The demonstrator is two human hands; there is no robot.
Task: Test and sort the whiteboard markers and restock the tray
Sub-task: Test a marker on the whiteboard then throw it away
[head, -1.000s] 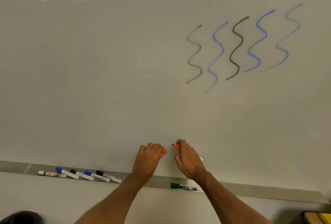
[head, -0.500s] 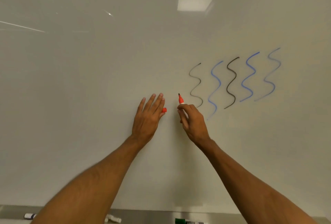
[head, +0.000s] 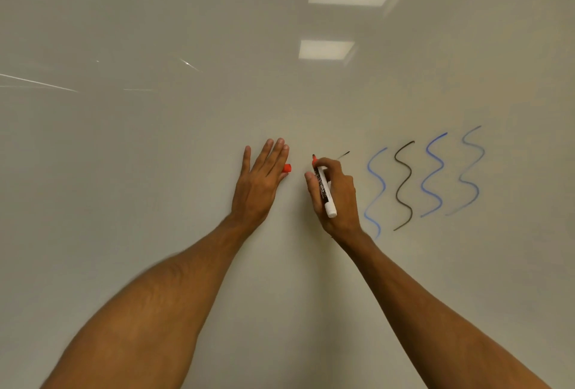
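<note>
Head view: whiteboard fills the frame. Left hand lies flat against it, fingers straight and together, left of the wavy test lines. Right hand, just left of those lines, is curled round the marker, tip upward. Red cap protrudes beneath the left hand's fingers.

Marker: we see a white plastic marker, black print, orange-red collar.
Cap: orange-red plastic cap.
Lines: pale blue squiggle, black squiggle, bright blue squiggle, faded grey-blue squiggle.
</note>
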